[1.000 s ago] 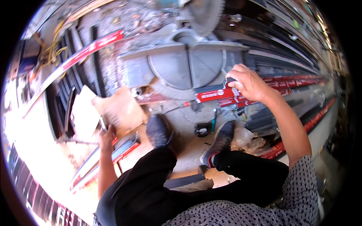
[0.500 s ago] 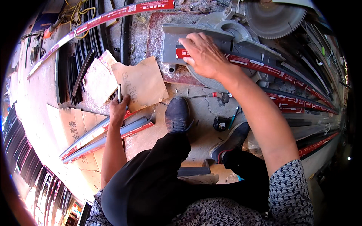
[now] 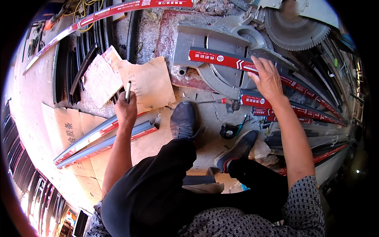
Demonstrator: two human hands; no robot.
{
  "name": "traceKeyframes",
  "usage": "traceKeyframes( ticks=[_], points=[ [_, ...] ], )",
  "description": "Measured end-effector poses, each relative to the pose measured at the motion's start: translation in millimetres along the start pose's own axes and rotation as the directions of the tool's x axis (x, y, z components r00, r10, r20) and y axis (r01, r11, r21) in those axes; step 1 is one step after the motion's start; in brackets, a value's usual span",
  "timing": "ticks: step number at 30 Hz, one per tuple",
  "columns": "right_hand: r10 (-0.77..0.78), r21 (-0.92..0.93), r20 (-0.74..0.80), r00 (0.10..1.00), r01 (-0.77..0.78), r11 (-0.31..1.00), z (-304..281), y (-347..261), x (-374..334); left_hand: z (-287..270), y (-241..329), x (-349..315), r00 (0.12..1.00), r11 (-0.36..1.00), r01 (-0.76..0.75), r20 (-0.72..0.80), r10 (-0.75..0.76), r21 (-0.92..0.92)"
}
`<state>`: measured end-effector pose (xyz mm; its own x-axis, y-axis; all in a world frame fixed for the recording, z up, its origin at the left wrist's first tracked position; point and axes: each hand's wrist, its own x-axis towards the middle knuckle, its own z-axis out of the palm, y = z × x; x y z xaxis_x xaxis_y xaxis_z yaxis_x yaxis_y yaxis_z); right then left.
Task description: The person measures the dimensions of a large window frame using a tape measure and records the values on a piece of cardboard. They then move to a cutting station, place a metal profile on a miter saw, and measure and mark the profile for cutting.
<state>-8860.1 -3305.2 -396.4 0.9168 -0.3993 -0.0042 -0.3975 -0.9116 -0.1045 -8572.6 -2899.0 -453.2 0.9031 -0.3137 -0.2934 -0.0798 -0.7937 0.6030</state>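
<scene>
My left hand [image 3: 126,111] is closed on a pen [image 3: 128,90] that stands upright out of its fingers. Right above that hand lies a torn piece of brown cardboard [image 3: 154,85] with handwriting on it. My right hand [image 3: 267,80] grips a long metal profile [image 3: 225,60] covered with red printed film, thumb on its near edge and fingers over the far one. The profile's left end rests across the grey base [image 3: 185,43] of a mitre saw. Its toothed round blade [image 3: 296,29] is raised at the upper right.
More red-filmed profiles [image 3: 256,99] lie under my right forearm. A tape measure [image 3: 227,131] and a hammer-like tool [image 3: 233,104] lie on the floor by my shoes [image 3: 183,120]. Cut profiles [image 3: 106,148] rest on cardboard at left; a long red strip [image 3: 114,15] crosses the top.
My right hand has slid right along the profile, away from its left end, baring more red film. The left hand, still with the pen, has shifted only slightly.
</scene>
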Motion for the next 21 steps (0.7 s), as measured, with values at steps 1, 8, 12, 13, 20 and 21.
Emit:
traceKeyframes(
  ticks=[1, 8, 12, 13, 20, 21],
  points=[
    [-0.016, -0.001, 0.022, 1.0, 0.016, 1.0, -1, 2, 1, 4, 5, -2, 0.999, 1.0, -0.011, 0.043, 0.011, -0.007],
    [-0.087, -0.101, 0.119, 0.989, 0.1, 0.99, 1, 2, 9, 37, 51, -22, 0.964, 0.993, -0.064, 0.25, 0.087, -0.096],
    [-0.071, -0.102, 0.145, 0.987, 0.086, 0.991, 3, 0, 13, 45, 61, -30, 0.931, 0.992, 0.009, 0.364, 0.036, -0.123],
    [-0.071, -0.096, 0.149, 0.986, 0.086, 0.992, 3, -2, 14, 47, 61, -32, 0.922, 0.993, 0.012, 0.385, 0.035, -0.119],
    [-0.058, -0.03, 0.102, 0.993, 0.062, 0.998, 21, -49, 49, 57, 56, -50, 0.861, 0.992, -0.014, 0.504, 0.074, -0.122],
    [-0.045, -0.005, 0.103, 0.994, 0.046, 0.999, 22, -62, 59, 60, 53, -52, 0.86, 0.996, -0.021, 0.506, 0.065, -0.092]
  ],
)
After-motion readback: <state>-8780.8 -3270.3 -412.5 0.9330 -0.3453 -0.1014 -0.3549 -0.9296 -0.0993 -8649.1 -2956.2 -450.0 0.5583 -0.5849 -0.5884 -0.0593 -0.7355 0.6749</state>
